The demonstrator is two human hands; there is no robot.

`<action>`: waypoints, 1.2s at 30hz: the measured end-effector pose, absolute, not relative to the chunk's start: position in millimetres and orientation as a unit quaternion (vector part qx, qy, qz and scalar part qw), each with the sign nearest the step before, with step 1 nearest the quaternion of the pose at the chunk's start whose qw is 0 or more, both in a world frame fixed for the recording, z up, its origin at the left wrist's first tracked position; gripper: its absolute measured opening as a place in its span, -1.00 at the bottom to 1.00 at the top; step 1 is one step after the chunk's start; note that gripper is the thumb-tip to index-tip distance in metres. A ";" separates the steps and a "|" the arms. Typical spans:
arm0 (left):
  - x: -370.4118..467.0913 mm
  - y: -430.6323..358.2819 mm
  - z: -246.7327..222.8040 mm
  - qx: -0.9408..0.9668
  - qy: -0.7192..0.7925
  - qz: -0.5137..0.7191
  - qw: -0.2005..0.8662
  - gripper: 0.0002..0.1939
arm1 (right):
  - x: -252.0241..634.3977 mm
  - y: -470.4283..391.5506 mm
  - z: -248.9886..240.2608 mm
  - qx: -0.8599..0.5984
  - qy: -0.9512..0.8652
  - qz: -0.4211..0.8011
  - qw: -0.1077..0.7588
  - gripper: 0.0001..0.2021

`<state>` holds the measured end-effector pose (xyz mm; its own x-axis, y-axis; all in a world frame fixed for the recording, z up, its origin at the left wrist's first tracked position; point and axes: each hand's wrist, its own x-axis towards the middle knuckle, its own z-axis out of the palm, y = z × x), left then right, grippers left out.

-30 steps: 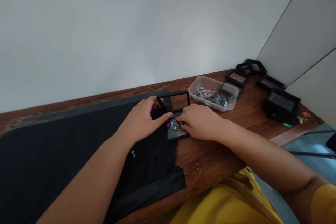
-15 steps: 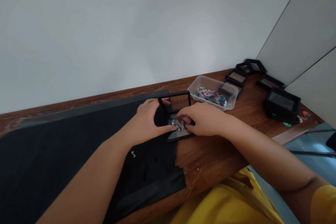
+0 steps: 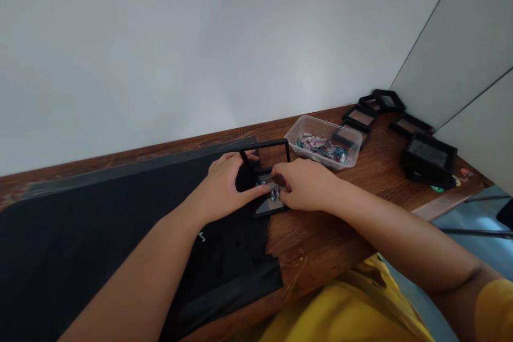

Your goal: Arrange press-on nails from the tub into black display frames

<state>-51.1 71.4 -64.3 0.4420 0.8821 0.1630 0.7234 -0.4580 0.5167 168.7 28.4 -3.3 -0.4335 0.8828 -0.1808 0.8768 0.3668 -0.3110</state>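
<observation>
A small black display case [image 3: 267, 145] with clear panes stands open at the right edge of a black mat, its lid raised. Small shiny oval pieces [image 3: 273, 194] lie on its lower pane. My left hand [image 3: 223, 184] holds the case at its left side, fingers behind the lid and thumb reaching over the lower pane beside the pieces. Inside the case, my right hand [image 3: 306, 184] has its thumb and fingers bent close together at the pieces. What lies between those fingertips is hidden.
A clear plastic tub [image 3: 289, 136] of pink and teal pieces [image 3: 320, 145] stands behind my right hand. Several black cases [image 3: 359, 116] lie to the right, some stacked [image 3: 429, 156]. The black mat [image 3: 100, 224] covers the table's left; a wall [image 3: 160, 53] runs behind.
My right hand has shifted slightly left, its fingers closer together. My left thumb has moved a little farther over the pane, and the shiny pieces sit differently. The case stays in place.
</observation>
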 end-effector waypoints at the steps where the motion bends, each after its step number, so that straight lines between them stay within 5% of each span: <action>1: -51.4 71.1 -64.2 0.828 0.482 0.214 0.193 -0.35 | 168.2 29.1 -3.8 -0.534 -0.825 0.183 0.009 -0.66; 13: -49.2 72.9 -70.3 0.832 0.475 0.214 0.191 -0.52 | 172.6 39.8 -2.0 -0.545 -0.802 0.239 0.040 -0.69; 36: -61.7 77.7 -75.5 0.835 0.474 0.180 0.215 -0.14 | 172.3 36.6 0.1 -0.547 -0.807 0.224 -0.011 -0.77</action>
<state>-61.7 77.7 -75.5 0.4869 0.8681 0.0961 0.7136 -0.4588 0.5294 172.3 36.6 0.1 -0.4021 0.8771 -0.2628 0.8871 0.3021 -0.3489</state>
